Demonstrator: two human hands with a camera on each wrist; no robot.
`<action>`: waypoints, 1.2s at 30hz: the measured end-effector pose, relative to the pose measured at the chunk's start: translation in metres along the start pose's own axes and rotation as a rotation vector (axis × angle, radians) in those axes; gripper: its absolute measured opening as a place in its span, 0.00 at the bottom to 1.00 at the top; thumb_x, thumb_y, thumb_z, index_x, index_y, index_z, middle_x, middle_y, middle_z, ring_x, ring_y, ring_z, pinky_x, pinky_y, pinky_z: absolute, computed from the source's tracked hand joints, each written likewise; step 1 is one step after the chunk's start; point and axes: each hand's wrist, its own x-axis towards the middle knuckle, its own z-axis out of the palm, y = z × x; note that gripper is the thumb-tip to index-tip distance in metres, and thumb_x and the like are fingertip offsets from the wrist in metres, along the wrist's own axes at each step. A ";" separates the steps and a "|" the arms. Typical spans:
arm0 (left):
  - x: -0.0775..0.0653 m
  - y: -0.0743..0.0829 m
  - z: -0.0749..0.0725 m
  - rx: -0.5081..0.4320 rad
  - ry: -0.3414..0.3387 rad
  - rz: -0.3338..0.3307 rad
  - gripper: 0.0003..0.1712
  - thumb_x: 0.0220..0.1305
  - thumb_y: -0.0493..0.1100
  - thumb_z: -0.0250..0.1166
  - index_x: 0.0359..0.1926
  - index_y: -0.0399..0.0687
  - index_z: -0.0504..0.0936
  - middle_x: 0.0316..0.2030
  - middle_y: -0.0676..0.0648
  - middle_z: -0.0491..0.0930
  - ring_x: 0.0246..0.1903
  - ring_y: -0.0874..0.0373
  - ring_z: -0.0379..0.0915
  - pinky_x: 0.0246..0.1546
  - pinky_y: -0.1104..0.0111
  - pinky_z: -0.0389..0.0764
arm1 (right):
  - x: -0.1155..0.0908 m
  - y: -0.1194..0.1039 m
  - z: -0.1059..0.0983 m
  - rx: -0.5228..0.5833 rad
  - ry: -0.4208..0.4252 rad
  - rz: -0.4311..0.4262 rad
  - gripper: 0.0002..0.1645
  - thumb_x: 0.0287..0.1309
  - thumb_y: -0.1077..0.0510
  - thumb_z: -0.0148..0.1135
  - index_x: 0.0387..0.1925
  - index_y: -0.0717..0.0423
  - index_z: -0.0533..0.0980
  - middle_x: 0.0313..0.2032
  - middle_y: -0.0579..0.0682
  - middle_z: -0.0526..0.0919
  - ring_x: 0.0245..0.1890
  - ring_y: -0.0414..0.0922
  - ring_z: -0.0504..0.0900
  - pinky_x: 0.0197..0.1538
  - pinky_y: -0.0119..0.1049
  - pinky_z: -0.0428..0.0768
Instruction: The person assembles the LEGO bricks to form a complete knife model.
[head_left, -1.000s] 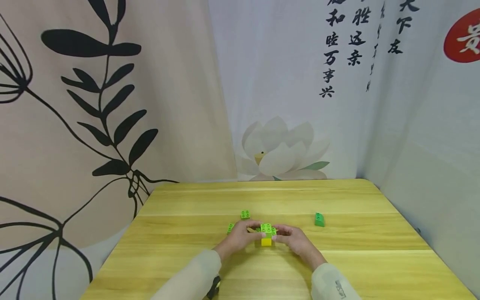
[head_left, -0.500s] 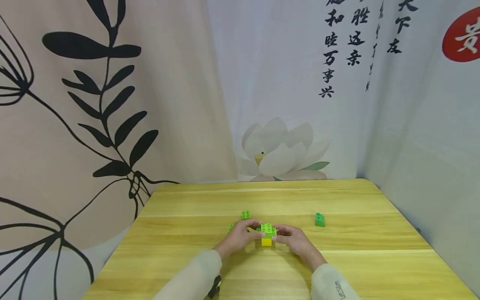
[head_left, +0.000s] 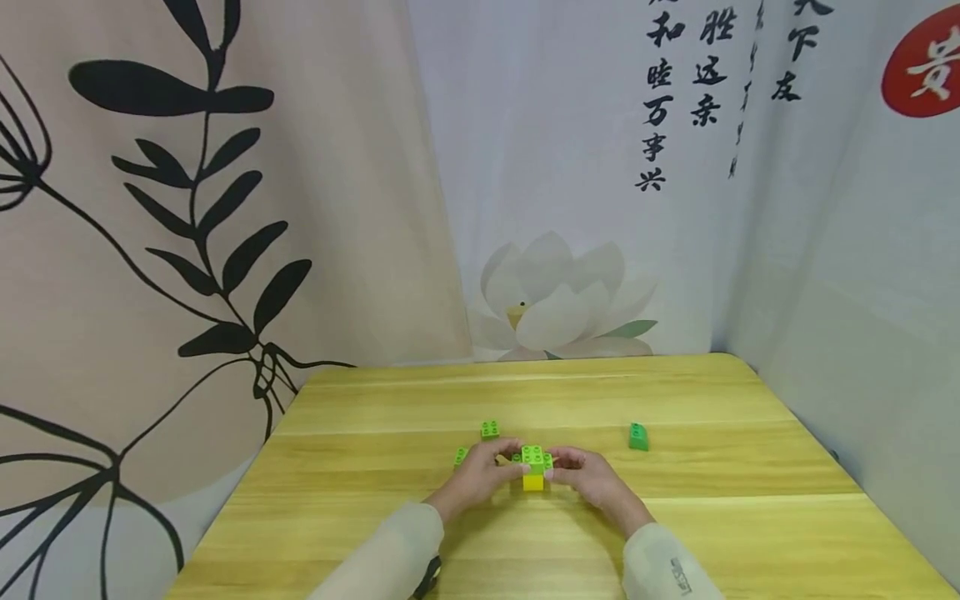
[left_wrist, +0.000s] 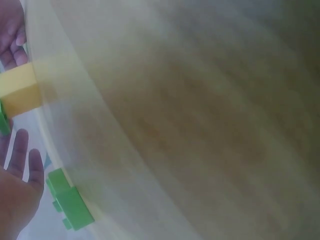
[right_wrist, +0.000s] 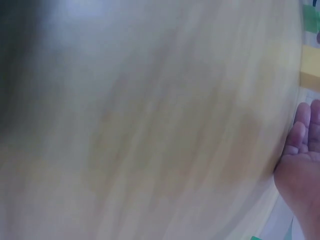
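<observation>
Mid-table stands a small stack of toy building bricks: a light green brick [head_left: 532, 456] with studs on top, above a yellow brick [head_left: 533, 482]. Smaller green bricks [head_left: 548, 462] jut out at its sides. My left hand [head_left: 476, 477] holds the stack from the left, thumb at the near face and fingers behind. From the right, my right hand [head_left: 594, 483] grips it with thumb and fingers. In the left wrist view the yellow brick [left_wrist: 21, 90] shows between both hands. At the right wrist view's edge, the yellow brick [right_wrist: 311, 67] appears beyond my right hand [right_wrist: 300, 170].
Two loose light green bricks lie near my left hand: one brick [head_left: 490, 430] behind it, another brick [head_left: 461, 456] partly hidden by it. A darker green brick [head_left: 638, 437] lies to the right. The wooden table [head_left: 750, 542] meets printed curtains [head_left: 375, 208] at the back.
The head view has shifted slightly. Both hands keep their hold on the brick stack, with no clear movement.
</observation>
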 end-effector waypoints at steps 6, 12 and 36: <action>0.002 -0.001 0.000 0.027 -0.007 0.010 0.14 0.68 0.51 0.65 0.53 0.58 0.83 0.45 0.60 0.80 0.49 0.57 0.72 0.47 0.62 0.74 | 0.001 0.000 -0.001 0.008 0.008 0.024 0.28 0.57 0.51 0.72 0.58 0.57 0.79 0.48 0.50 0.82 0.48 0.47 0.77 0.53 0.46 0.75; 0.001 0.000 0.000 0.015 -0.025 0.014 0.13 0.69 0.50 0.65 0.53 0.57 0.83 0.45 0.59 0.80 0.48 0.57 0.72 0.45 0.65 0.76 | -0.001 0.000 -0.002 -0.012 0.014 0.026 0.29 0.56 0.51 0.73 0.58 0.56 0.79 0.48 0.50 0.82 0.49 0.47 0.78 0.53 0.47 0.76; 0.003 0.004 0.000 0.105 -0.018 -0.010 0.18 0.68 0.51 0.66 0.55 0.50 0.82 0.50 0.55 0.80 0.51 0.57 0.74 0.52 0.59 0.76 | -0.001 0.000 -0.002 -0.009 0.027 0.042 0.29 0.57 0.51 0.73 0.59 0.54 0.78 0.47 0.49 0.82 0.47 0.46 0.78 0.50 0.44 0.76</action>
